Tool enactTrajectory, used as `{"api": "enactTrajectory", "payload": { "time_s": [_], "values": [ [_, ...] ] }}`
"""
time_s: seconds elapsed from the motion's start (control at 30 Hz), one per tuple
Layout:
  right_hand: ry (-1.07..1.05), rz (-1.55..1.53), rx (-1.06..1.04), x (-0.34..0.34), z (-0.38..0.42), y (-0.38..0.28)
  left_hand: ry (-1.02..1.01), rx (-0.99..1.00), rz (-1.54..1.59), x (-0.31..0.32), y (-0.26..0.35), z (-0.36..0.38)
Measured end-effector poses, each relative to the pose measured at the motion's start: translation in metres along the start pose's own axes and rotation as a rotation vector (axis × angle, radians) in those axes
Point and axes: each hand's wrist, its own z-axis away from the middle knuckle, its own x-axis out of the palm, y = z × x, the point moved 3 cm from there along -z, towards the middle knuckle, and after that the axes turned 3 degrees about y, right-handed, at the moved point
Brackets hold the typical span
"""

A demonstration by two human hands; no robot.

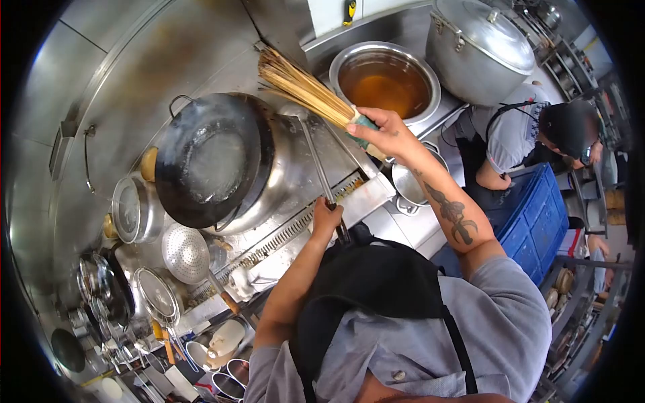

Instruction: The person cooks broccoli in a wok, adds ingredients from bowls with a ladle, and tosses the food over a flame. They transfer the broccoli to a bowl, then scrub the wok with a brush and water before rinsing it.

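My right hand [384, 131] is closed around the taped green grip of a bamboo wok brush [306, 84], its bristles spread toward the upper left. My left hand [327, 217] is wrapped round the dark handle of a long metal ladle [314, 151]; the ladle's bowl lies near the wok's right side, partly hidden behind the brush. Left of both hands, a black wok [215, 161] sits on the steel range with steaming, bubbling liquid in it. Neither hand touches the wok.
A steel basin [336, 70] of brown liquid and a large lidded pot [463, 64] stand at the back right. A perforated skimmer [185, 254] and strainers lie left. On the right, a co-worker [517, 127] bends beside a blue crate [537, 221].
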Motion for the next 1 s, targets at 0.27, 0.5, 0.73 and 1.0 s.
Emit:
{"api": "enactTrajectory", "payload": {
  "time_s": [0.27, 0.5, 0.73, 1.0],
  "values": [
    [-0.037, 0.136, -0.058, 0.006, -0.007, 0.021, -0.232, -0.129, 0.367, -0.012, 0.027, -0.007],
    [-0.158, 0.223, -0.139, 0.046, -0.02, -0.007, 0.588, 0.692, -0.424, -0.168, 0.101, 0.023],
    [-0.273, 0.852, -0.69, 0.132, -0.06, -0.05, 0.683, 0.482, -0.683, -0.248, 0.038, 0.025],
    [-0.469, 1.243, -0.766, 0.228, -0.091, -0.065, 0.601, 0.523, -0.641, -0.255, 0.025, 0.027]
  ]
}}
